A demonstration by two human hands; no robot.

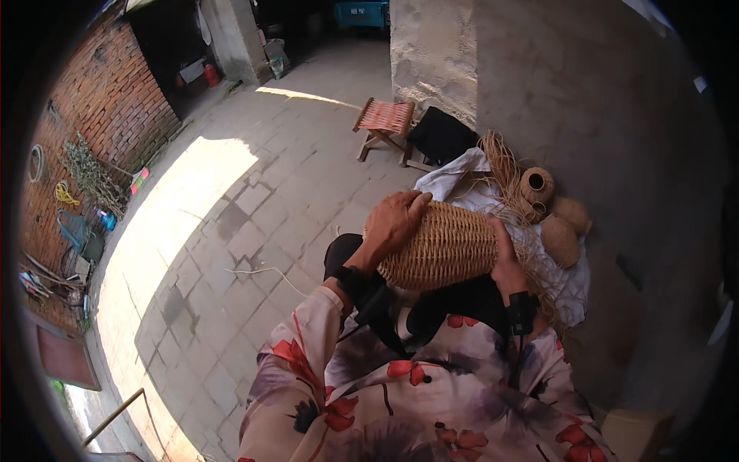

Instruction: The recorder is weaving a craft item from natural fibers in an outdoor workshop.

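A tan woven wicker vessel [446, 248] lies on its side across my lap, its rows of weave bulging in the middle. My left hand [396, 223] is wrapped over its left end, thumb and fingers along the top edge. At the other end my right hand [504, 258] grips the side, with the fingers partly hidden behind the weave. A loose pale strand [273, 271] trails out to the left of my left wrist. Dark bands sit on both wrists.
To the right, a white cloth [571, 296] carries several finished woven pots [560, 240] and a bundle of long strands [504, 165]. A folding stool [385, 117] with a red-striped seat stands ahead, beside a black bag [443, 135]. A brick wall [115, 85] runs along the left.
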